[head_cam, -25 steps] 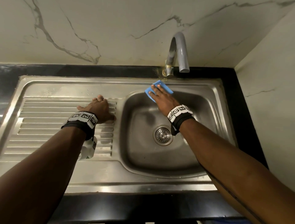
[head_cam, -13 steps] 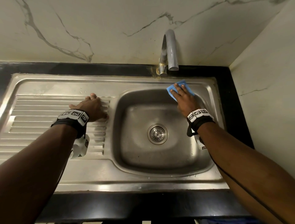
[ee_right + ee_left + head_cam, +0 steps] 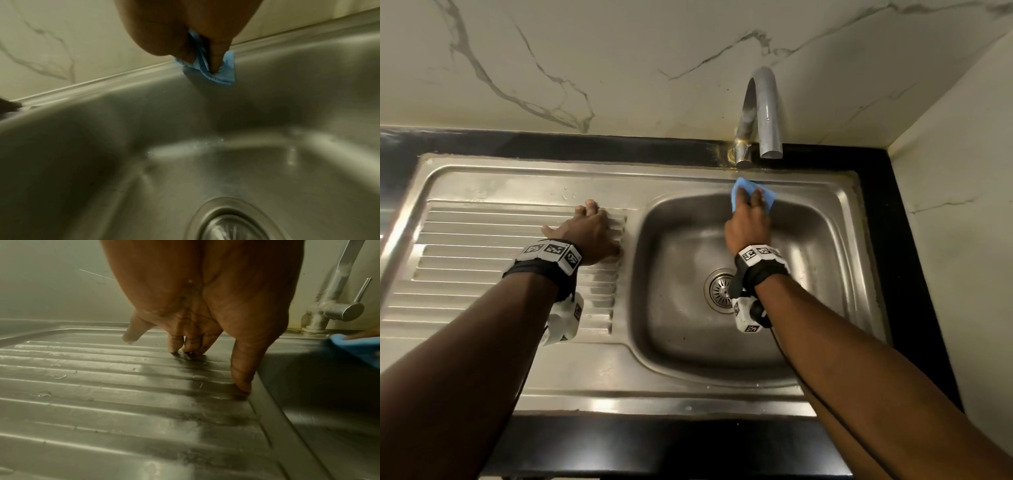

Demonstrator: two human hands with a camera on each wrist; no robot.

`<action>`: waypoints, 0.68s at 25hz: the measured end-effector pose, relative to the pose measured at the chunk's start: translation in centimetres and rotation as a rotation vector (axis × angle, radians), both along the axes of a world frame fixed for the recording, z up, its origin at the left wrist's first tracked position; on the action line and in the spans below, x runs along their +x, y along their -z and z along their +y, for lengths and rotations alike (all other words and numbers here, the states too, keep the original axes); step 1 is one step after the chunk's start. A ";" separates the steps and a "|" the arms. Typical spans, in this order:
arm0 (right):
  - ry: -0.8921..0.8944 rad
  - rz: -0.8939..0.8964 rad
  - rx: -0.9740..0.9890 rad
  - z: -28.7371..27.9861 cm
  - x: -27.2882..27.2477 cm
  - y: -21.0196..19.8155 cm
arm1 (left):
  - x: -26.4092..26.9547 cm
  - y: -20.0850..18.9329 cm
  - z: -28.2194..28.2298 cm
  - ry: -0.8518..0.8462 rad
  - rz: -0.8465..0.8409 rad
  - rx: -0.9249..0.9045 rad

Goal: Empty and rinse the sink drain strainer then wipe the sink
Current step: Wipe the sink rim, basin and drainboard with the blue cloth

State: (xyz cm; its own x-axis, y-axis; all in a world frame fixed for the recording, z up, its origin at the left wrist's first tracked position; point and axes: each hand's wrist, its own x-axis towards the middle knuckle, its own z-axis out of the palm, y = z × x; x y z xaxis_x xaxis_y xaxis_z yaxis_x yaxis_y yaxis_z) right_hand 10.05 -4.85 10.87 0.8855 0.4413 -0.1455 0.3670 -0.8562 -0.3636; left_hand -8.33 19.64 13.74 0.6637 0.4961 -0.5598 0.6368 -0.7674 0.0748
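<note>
Obs: right hand [image 3: 748, 222] pinches blue cloth [image 3: 769, 200] on sink [image 3: 808, 186] back rim, just below tap [image 3: 763, 113]; left hand [image 3: 589, 233], fingers loose and empty, braces well left of tap. Seated strainer [image 3: 719, 289] lies nearer me than tap (looks clean). I'd overlap strokes, pressing flat.

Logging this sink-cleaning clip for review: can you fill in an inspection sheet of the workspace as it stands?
Surface: steel sink, droplets in the basin; ribbed drainboard.
Job's things: strainer seated in the drain; blue cloth against the basin's back rim.
Clutter: nothing seen.
Grippers: left hand rests fingertips on the drainboard; right hand pinches the blue cloth.
Cables: thin black lead runs from the wrist camera along the right forearm.
Surroundings: tap, not running; marble wall; black countertop.
</note>
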 end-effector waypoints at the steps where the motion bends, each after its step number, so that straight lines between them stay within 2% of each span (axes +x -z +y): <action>1: -0.038 0.014 0.015 1.7 -1.1 0.0 | 0.0 0.1 0.0 0.002 -0.011 -0.011; 5: -0.075 0.064 0.085 8.8 -4.6 -0.4 | -0.2 0.3 0.0 -0.022 -0.017 -0.029; 10: -0.233 0.099 0.076 15.4 -8.0 -1.2 | -0.2 -0.5 -1.1 -0.060 0.004 -0.004; 13: -0.328 0.119 0.064 17.6 -8.9 -1.5 | -0.3 -0.4 -1.0 -0.057 -0.029 -0.029; 17: -0.542 0.149 0.052 18.3 -8.3 -2.3 | -0.6 0.2 -0.7 -0.039 -0.044 -0.053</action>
